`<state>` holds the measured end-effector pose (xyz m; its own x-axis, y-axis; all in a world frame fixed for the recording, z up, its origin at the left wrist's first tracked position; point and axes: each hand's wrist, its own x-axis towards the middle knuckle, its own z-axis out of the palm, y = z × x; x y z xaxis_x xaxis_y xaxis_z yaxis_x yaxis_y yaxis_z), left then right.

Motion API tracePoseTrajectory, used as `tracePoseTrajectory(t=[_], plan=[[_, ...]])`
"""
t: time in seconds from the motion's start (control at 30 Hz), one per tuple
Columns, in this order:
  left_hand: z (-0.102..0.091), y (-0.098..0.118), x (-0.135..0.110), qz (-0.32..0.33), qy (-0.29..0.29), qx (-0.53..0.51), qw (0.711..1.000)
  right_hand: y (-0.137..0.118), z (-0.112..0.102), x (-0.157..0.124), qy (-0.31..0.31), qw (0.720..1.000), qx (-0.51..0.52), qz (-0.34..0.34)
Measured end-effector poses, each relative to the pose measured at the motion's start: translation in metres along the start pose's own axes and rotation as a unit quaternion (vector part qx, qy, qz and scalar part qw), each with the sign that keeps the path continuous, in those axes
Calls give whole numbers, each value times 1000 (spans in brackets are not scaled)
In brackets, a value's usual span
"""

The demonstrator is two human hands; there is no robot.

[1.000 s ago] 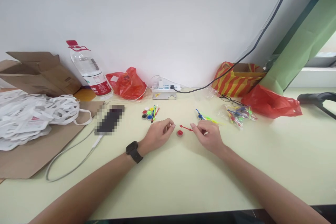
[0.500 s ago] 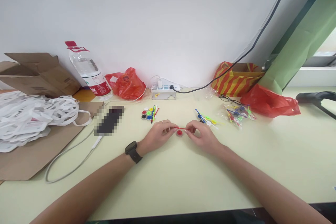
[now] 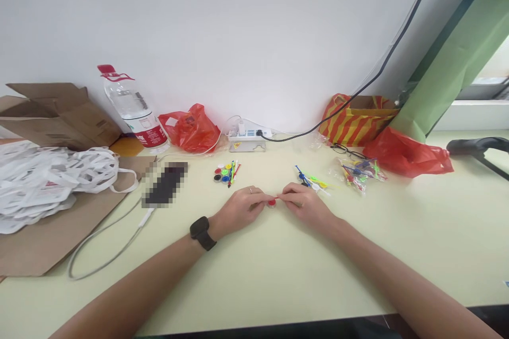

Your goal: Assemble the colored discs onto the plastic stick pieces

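My left hand (image 3: pixel 250 205), with a ring on one finger and a dark watch on the wrist, is closed in a pinch at the left end of a thin red plastic stick (image 3: pixel 277 197). The stick's right part sits between the thumb and fingers of my right hand (image 3: pixel 304 202). Only a short length of it shows between the fingertips. Just under the stick, a small red round plastic piece (image 3: pixel 272 203) rests on the table, and my left fingertips are close above it. Whether they touch it is hard to tell.
Coloured round pieces (image 3: pixel 225 171) and thin sticks lie beyond my left hand. Blue, yellow and white sticks (image 3: pixel 314 183) lie beyond my right. Farther off are bagged plastic parts (image 3: pixel 360 172), glasses (image 3: pixel 348 150), a power strip (image 3: pixel 248 131), a bottle (image 3: pixel 139 116) and a phone (image 3: pixel 165 185).
My hands have come slightly closer together. My left fingers have moved right along the stick, over the red round piece, so less of the stick shows.
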<state>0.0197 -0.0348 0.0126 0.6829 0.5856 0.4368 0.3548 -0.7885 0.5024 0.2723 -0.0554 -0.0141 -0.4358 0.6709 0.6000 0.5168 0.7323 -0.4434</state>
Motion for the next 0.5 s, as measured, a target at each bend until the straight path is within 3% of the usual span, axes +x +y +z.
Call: tracePoseTrajectory(t=[0.5], plan=[[-1, 5, 0, 19, 0, 6, 1000, -12, -11, 4, -37, 989, 100, 106]])
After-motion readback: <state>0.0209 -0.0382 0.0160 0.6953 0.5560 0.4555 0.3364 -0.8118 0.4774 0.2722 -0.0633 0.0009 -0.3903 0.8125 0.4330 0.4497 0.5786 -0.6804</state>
